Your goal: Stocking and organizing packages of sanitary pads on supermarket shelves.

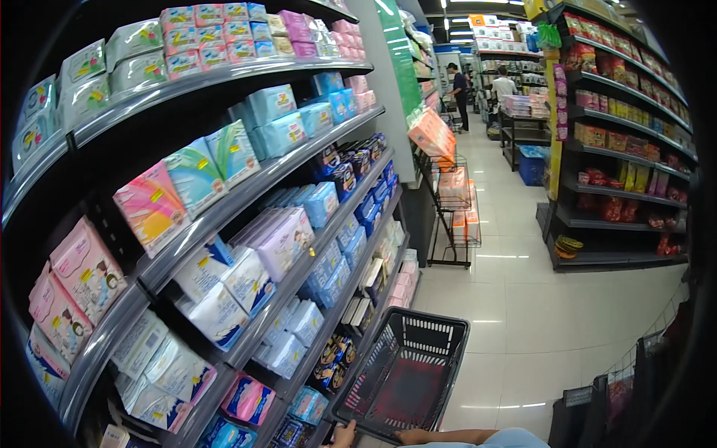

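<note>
A black plastic shopping basket [411,386] stands before me beside the shelves, with nothing in it. My left hand [343,434] is at its near left corner, with the fingers against the rim. My right hand [411,437] rests at the middle of the near rim, partly hidden at the picture's bottom edge; its fingers are hard to make out. To the left, shelves hold packs of sanitary pads, among them a pink and orange pack [152,207], lilac packs [285,241] and white-and-blue packs [218,316].
A wire rack [456,210] with orange packs stands at the aisle's left. Shelves of red packets [633,151] line the right, near a blue bin [533,168]. Two people [460,95] [503,84] are far down the aisle. Dark hanging goods [605,409] are at lower right.
</note>
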The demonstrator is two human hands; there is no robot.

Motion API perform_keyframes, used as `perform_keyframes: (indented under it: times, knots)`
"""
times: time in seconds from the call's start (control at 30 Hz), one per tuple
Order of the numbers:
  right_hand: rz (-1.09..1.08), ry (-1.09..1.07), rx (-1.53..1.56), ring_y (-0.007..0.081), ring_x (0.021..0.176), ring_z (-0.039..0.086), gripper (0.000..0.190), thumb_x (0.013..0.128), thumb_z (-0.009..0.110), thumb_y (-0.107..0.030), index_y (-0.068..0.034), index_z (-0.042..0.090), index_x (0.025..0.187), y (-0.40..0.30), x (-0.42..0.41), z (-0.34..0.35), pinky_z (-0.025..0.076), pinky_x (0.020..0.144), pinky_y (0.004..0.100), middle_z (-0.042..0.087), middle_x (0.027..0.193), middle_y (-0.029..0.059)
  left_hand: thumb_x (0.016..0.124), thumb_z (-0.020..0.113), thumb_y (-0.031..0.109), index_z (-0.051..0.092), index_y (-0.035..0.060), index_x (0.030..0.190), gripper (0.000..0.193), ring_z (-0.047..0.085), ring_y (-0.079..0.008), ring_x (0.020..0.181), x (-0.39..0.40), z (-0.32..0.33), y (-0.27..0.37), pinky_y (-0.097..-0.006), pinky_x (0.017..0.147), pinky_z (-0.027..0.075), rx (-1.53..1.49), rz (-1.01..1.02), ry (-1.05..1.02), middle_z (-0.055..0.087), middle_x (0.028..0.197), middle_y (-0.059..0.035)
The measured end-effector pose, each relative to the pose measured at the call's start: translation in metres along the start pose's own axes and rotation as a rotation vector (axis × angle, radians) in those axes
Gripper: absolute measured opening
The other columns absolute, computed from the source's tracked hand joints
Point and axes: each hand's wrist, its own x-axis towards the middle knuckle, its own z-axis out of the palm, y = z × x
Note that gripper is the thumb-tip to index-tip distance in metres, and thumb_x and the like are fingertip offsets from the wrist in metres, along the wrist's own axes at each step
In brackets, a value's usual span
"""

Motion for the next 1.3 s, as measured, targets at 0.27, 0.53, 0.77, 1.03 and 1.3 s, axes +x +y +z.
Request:
perform_keyframes:
  times: [0.27, 0.53, 0.77, 1.03, 1.3]
  knots:
    - [-0.045, -0.051, 0.041, 0.0369, 0.104, 0.055, 0.062, 0.080, 0.053, -0.045, 0.000, 0.042, 0.121, 0.017, 0.012, 0.002, 0.044, 0.086, 0.0456, 0.055, 0.114, 0.0239, 0.075, 0.069, 0.042, 0.052, 0.0037, 0.112, 0.056, 0.055, -0.0167, 0.055, 0.010, -0.007, -0.011, -0.0289, 0.040, 0.043, -0.063, -0.183, 0.246, 0.059, 0.075, -0.0077]
    - [-0.057, -0.077, 0.101, 0.0369, 0.106, 0.054, 0.065, 0.080, 0.053, -0.047, 0.000, 0.042, 0.124, 0.017, 0.019, 0.015, 0.043, 0.087, 0.0446, 0.054, 0.117, 0.0238, 0.076, 0.067, 0.044, 0.036, 0.0106, 0.132, 0.072, 0.052, -0.0243, 0.106, 0.018, -0.027, -0.009, -0.0518, 0.071, 0.047, -0.066, -0.302, -0.113, 0.049, 0.122, -0.0124]
    - [-0.035, 0.013, 0.115, 0.0372, 0.107, 0.054, 0.070, 0.078, 0.053, -0.050, -0.002, 0.042, 0.127, 0.006, 0.003, 0.018, 0.043, 0.089, 0.0425, 0.053, 0.119, 0.0233, 0.077, 0.067, 0.041, 0.048, 0.0077, 0.123, 0.059, 0.058, -0.0218, 0.094, -0.003, -0.025, 0.033, -0.0427, 0.079, 0.047, 0.040, -0.338, -0.120, 0.059, 0.104, -0.0113]
    - [0.111, -0.032, 0.045, 0.0334, 0.106, 0.055, 0.071, 0.074, 0.056, -0.048, -0.004, 0.042, 0.129, -0.028, -0.012, 0.002, 0.043, 0.090, 0.0401, 0.053, 0.120, 0.0204, 0.076, 0.063, 0.052, 0.046, 0.0062, 0.128, 0.071, 0.059, -0.0230, 0.098, -0.003, -0.034, 0.031, -0.0404, 0.081, 0.044, 0.212, -0.181, -0.239, 0.061, 0.108, -0.0170]
    - [0.191, 0.016, 0.054, 0.0329, 0.104, 0.056, 0.066, 0.072, 0.057, -0.045, -0.009, 0.045, 0.127, -0.033, -0.016, 0.004, 0.043, 0.090, 0.0405, 0.059, 0.111, 0.0185, 0.082, 0.065, 0.031, 0.056, -0.0070, 0.104, 0.044, 0.062, -0.0222, 0.079, 0.015, -0.026, -0.008, -0.0311, 0.059, 0.053, -0.127, -0.227, -0.196, 0.060, 0.093, -0.0129]
